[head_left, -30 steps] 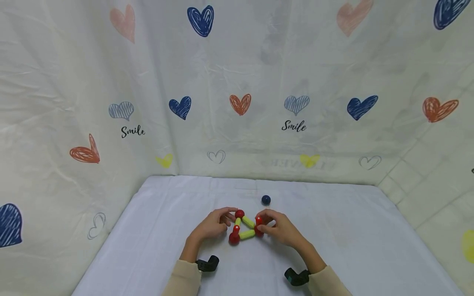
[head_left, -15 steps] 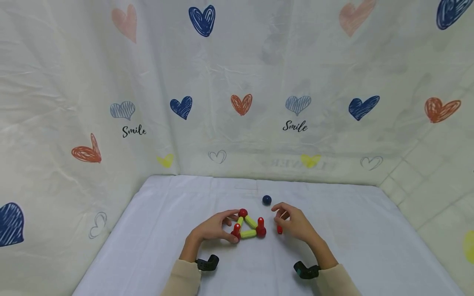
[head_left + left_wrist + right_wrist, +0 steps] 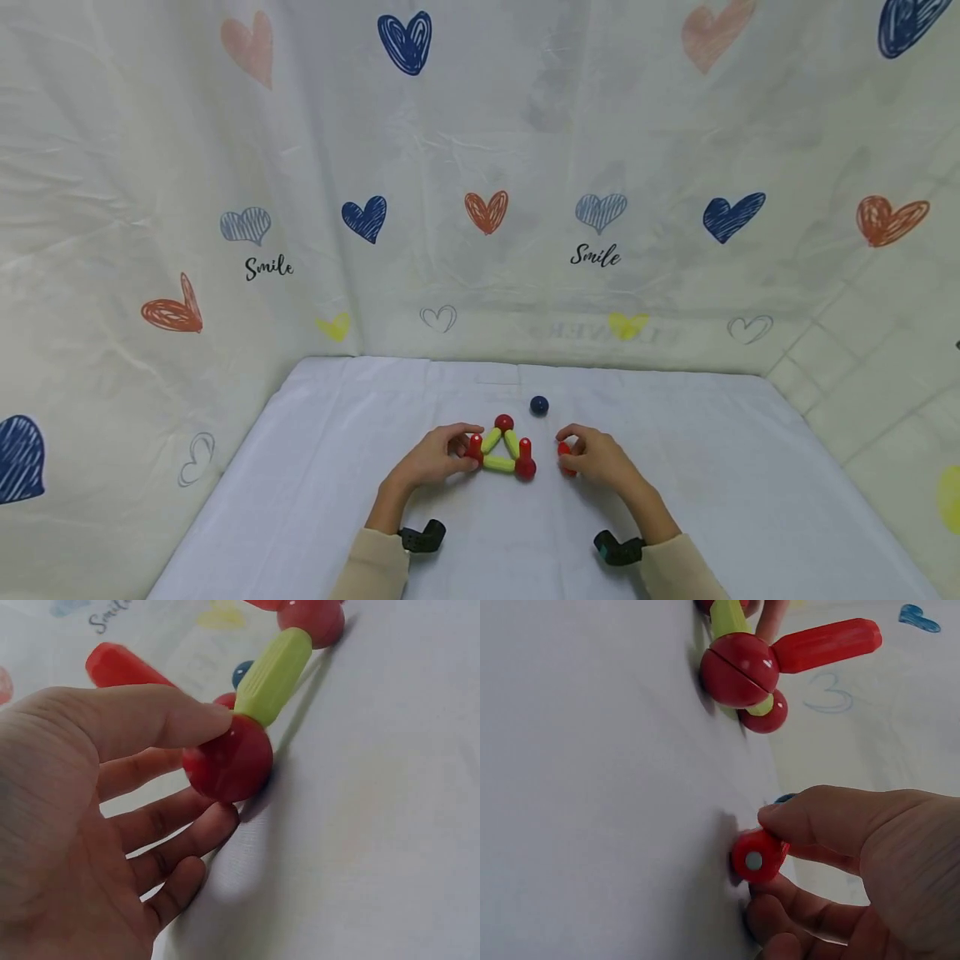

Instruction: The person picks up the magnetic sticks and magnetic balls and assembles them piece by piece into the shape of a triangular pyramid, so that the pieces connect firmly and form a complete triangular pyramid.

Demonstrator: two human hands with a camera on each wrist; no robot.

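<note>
Three red balls and yellow-green magnetic rods [image 3: 498,464] form a flat triangle on the table. A red magnetic rod [image 3: 525,448] stands up from the right ball [image 3: 526,469]; another rises from the left one. My left hand [image 3: 437,456] holds the left red ball [image 3: 229,761], thumb on top and fingers curled behind and below. To the right of the triangle, my right hand [image 3: 600,460] pinches a loose red magnetic rod [image 3: 759,841] at the tabletop. The grey metal tip of that rod faces the right wrist camera. The back ball [image 3: 504,422] is untouched.
A dark blue ball [image 3: 538,406] lies behind the triangle, toward the back of the white-covered table [image 3: 360,408]. A white curtain [image 3: 480,275] printed with hearts rises along the table's back and sides.
My right hand has left the triangle's right-hand upright rod, moved right and taken hold of the loose red rod. The triangle has turned clockwise, and my left hand now grips its left ball.
</note>
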